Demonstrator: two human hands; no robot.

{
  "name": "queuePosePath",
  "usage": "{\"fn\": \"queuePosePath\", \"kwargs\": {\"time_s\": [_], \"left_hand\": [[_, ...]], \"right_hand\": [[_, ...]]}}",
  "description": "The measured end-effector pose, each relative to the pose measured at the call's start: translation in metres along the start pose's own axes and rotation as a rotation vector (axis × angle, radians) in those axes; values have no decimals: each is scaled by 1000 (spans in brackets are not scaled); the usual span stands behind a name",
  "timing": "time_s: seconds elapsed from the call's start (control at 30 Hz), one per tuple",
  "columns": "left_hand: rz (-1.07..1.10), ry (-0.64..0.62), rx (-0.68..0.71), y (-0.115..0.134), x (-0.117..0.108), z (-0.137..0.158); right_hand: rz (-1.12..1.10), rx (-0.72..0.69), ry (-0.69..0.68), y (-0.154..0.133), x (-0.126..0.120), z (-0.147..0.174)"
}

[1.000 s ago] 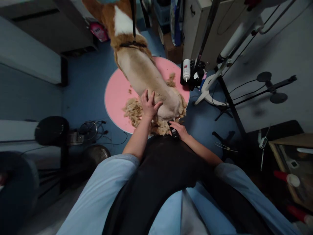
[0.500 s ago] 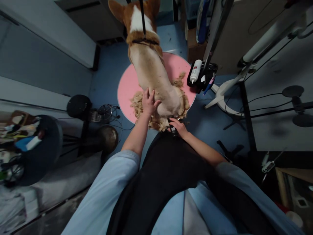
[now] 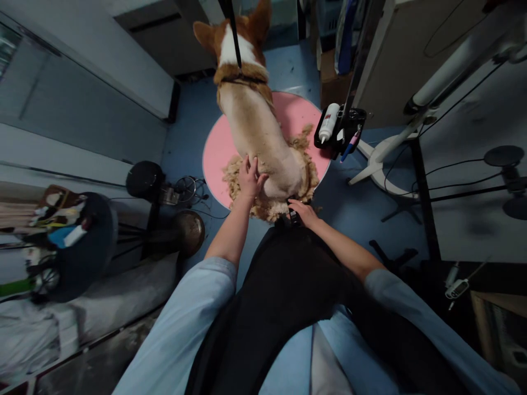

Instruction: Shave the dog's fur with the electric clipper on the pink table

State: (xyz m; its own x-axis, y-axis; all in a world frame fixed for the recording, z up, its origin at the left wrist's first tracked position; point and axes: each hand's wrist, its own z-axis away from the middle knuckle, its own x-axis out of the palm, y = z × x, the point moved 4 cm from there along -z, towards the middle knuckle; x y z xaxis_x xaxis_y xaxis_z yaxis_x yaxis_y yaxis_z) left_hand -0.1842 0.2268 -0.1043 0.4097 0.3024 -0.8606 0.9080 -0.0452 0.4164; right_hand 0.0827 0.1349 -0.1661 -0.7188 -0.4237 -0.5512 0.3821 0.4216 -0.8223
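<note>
Gripped: black clippers [image 3: 293, 218] in right hand [image 3: 304, 213], five o'clock at pink table [image 3: 216, 153].
Rump clipping, apparently; next pass calls for left hand [image 3: 249, 179], splayed on dog [image 3: 257, 126], steady.

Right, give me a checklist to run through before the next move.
1. Left hand on the dog: ok, fingers spread against its lower back.
2. Right hand gripping the black tool: ok.
3. Black tool's working end: cannot tell, too small to make out.
4. Dark band around the dog's neck: ok, strap leading upward.
5. Pink tabletop free of loose fur: not ok, clumps beside the dog.
</note>
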Motion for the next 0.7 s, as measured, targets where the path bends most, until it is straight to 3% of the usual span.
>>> {"fn": "queuePosePath", "kwargs": {"time_s": [0.3, 0.47, 0.53, 0.6, 0.7], "left_hand": [[16, -33, -18, 23, -14, 17], [29, 28, -79, 70, -18, 16], [42, 51, -151, 92, -13, 4], [43, 69, -234, 111, -8, -9], [27, 113, -328, 122, -4, -25]], "right_hand": [[-228, 46, -31, 16, -17, -9], [-518, 311, 368, 32, -81, -23], [-572, 310, 511, 28, -115, -49], [-583, 234, 566, 19, -144, -89], [-524, 130, 406, 9, -161, -154]]}}
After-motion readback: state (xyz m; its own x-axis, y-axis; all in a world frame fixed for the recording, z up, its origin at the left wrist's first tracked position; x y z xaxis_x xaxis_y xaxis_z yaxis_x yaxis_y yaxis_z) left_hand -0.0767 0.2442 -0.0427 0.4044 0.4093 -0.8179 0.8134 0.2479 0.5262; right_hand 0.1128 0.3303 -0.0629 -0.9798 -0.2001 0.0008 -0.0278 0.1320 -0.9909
